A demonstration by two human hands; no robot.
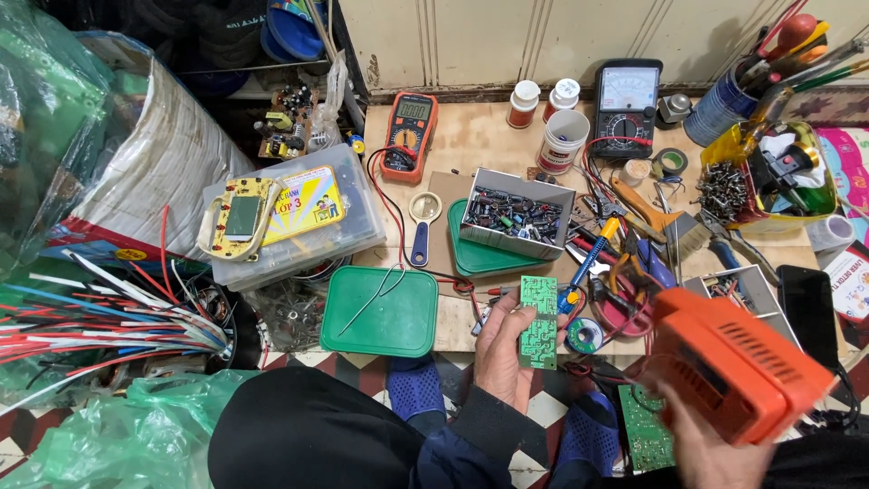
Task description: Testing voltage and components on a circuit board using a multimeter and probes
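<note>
We see our right hand (701,448) cut off by the bottom edge, its fingers hidden behind the blurred orange tool (738,367). Parts on the green board (539,321) in our left hand (502,349) are too small to tell.

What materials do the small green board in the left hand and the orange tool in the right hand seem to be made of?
Green board: apparently rigid laminate, matte green coating with pale printed marks. Orange tool: likely moulded plastic, smooth, slightly glossy, with slotted vents.
</note>
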